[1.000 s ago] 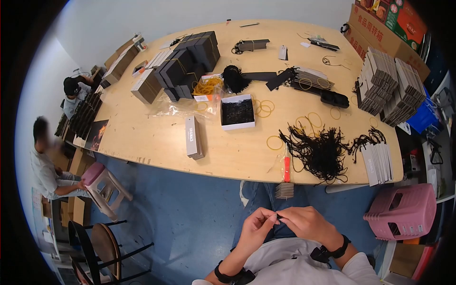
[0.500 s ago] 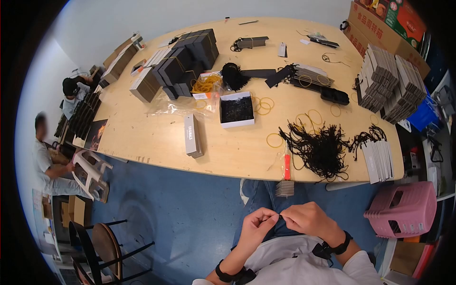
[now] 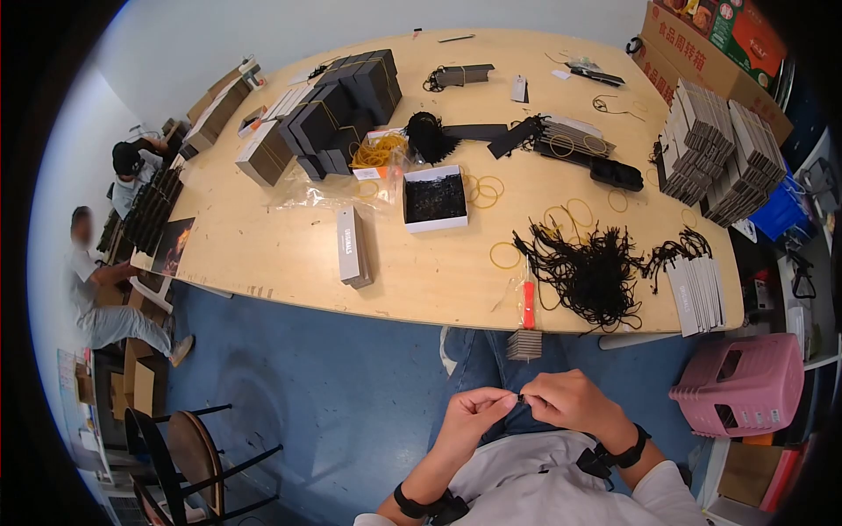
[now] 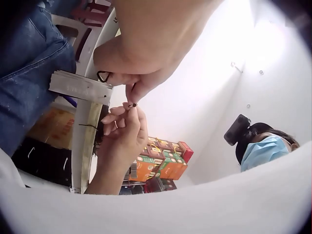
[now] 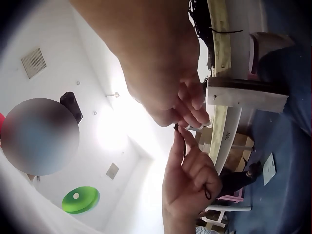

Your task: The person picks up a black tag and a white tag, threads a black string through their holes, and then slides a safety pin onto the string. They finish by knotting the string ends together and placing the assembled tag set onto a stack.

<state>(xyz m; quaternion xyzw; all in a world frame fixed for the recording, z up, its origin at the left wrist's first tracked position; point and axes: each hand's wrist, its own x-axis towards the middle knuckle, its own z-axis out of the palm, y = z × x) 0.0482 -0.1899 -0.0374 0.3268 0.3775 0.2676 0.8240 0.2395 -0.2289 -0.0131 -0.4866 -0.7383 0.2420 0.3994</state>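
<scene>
Over the lap, my left hand (image 3: 474, 416) and right hand (image 3: 574, 403) meet fingertip to fingertip. Between them they pinch a thin black cord (image 5: 176, 126), of which only a small dark bit shows at the fingertips. A loop of the cord (image 5: 208, 191) sticks out beside the left palm in the right wrist view. From the left wrist, the right hand (image 4: 122, 144) appears below, thumb and forefinger together. A small stack of grey tags (image 3: 524, 344) projects past the near table edge, just beyond the hands. A red-handled tool (image 3: 529, 304) lies behind that stack.
A heap of black cords (image 3: 592, 276) and corded white tags (image 3: 695, 294) lie on the table (image 3: 421, 285). Further off are a white box of black pieces (image 3: 436, 202), grey box stacks (image 3: 697, 149) and rubber bands (image 3: 504, 255). A pink stool (image 3: 737, 386) stands right.
My fingertips have drawn slightly apart, with more of the dark bit showing between them. At far left, a person has tilted a stool and moved it toward the table.
</scene>
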